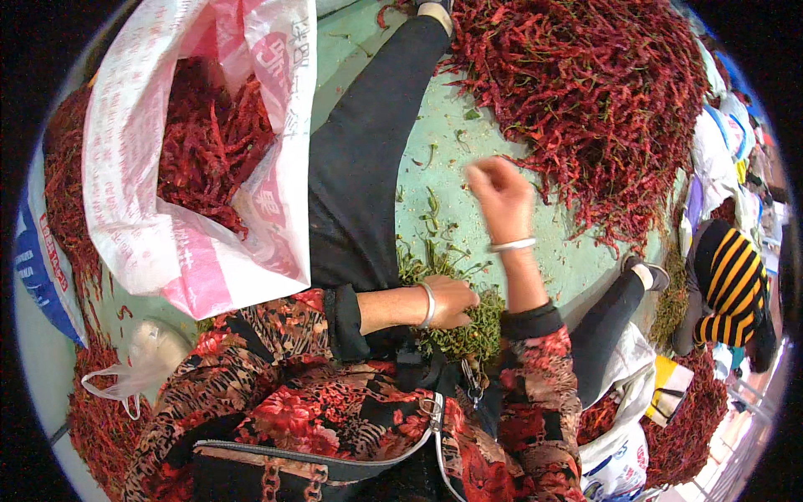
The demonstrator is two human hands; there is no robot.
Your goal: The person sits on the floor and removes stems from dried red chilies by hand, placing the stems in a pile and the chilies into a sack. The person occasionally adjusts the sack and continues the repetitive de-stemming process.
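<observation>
My left hand (448,302), a silver bangle on its wrist, is over a heap of green chilli stems (464,336) between my legs. Its fingers point right and are partly hidden, so whether they hold anything is unclear. Further out, my right hand (502,191) is above the pale green floor (433,157), blurred and with fingers curled; nothing shows clearly in it. Just beyond that hand lies a large pile of dried red chillies (590,106). On the left, an open white-and-pink woven sack (132,188) contains red chillies (210,144).
My outstretched leg (364,138) runs beside the sack. A thin clear plastic bag (150,351) lies at left near more chillies (103,408). A person in a striped top (731,282) is at right, near white sacks (721,144). Another chilli pile (687,433) stands lower right.
</observation>
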